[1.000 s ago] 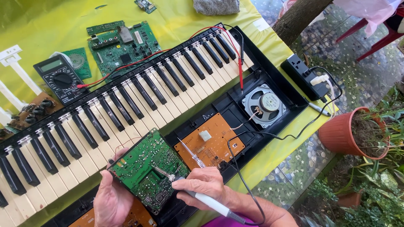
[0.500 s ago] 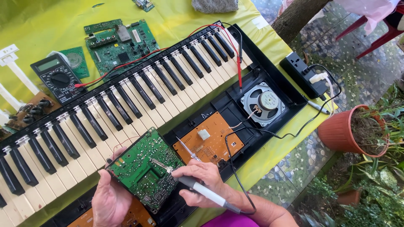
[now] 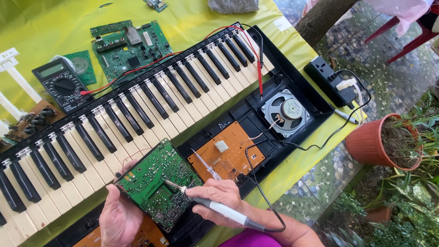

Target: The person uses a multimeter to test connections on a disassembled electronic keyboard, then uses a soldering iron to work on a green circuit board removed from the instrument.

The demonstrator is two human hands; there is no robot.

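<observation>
Shifted since a second ago: soldering iron tip now lower on the board, drawn back from the upper edge toward the middle.

Spread across a yellow-green cloth-covered desk (image 3: 41,27), a long black electronic keyboard (image 3: 137,114) with its case opened, white and black keys running corner to corner. Beside the keys in the open shell, a round grey loudspeaker (image 3: 288,112) and an orange rectangular circuit board (image 3: 226,155). Above the keys, a second green circuit board (image 3: 132,45) and a dark digital multimeter (image 3: 57,84), its red probe lead (image 3: 259,77) laid over the keys.

Propped tilted over the near keys, a green rectangular circuit board (image 3: 157,183), solder side up, pinched at its lower left edge by the left hand (image 3: 120,219), thumb on top. Closed pen-style round a white-handled soldering iron (image 3: 215,206), the right hand (image 3: 219,199), tip touching the board's middle.

Best done with the board braced firm against the keys, tip held only briefly on one joint, trailing black cord (image 3: 256,183) kept off the orange board.
</observation>
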